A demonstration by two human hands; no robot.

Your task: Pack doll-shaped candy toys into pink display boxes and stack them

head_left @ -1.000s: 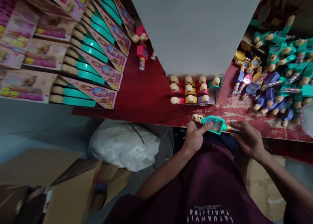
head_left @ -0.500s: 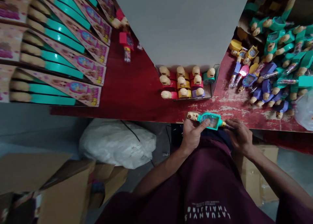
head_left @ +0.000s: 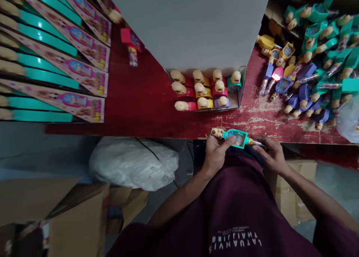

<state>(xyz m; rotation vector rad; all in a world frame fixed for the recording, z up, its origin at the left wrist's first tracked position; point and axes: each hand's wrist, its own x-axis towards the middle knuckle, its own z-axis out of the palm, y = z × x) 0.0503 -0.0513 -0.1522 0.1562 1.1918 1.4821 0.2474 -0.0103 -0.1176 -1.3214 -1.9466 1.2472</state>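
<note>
Just off the table's front edge, my left hand (head_left: 215, 154) grips a teal plastic toy (head_left: 241, 138) with a spotted animal head at its left end. The thumb lies over its clear window. From its right end sticks out a clear tube (head_left: 254, 141) with a yellow part where it meets the toy. My right hand (head_left: 270, 152) is closed on the tube's far end, its fingers partly hiding it. Beyond both hands stands an open display box (head_left: 241, 96) holding rows of similar toys (head_left: 204, 103) in red, yellow, purple and teal, heads up.
On the red table (head_left: 137, 115), a heap of loose toys (head_left: 311, 81) lies at right and filled display boxes (head_left: 84, 100) at left. A lone red toy (head_left: 130, 40) lies between. Below are a white sack (head_left: 131, 163) and open cartons (head_left: 78, 219).
The view has shifted slightly, so the table things sit further left. My right fingers have moved a little along the tube, and more of it shows. My left grip looks the same.
</note>
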